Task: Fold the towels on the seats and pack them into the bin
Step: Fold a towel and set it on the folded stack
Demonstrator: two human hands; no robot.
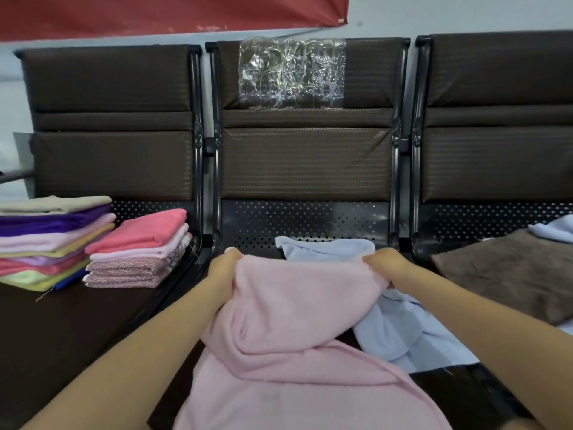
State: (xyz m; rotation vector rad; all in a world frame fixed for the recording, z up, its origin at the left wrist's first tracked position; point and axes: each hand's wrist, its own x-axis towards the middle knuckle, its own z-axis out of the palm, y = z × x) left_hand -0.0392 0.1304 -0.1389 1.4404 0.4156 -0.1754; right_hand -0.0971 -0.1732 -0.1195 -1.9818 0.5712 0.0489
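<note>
Left hand [224,265] and right hand [379,264] each pinch a far corner of the soft pale-pink terry towel [288,330], draped over the middle seat at six o'clock — folding looks barely begun. Next, probably spread it flat; folded stacks [93,243] sit at nine o'clock — no bin visible.

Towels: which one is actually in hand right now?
The pale pink towel: left hand and right hand each grip its top edge. The light blue towel lies loose beneath; the folded stacks sit untouched.

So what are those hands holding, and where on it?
Both hands, left and right, grip the pink towel by its top edge, one near each end.
</note>
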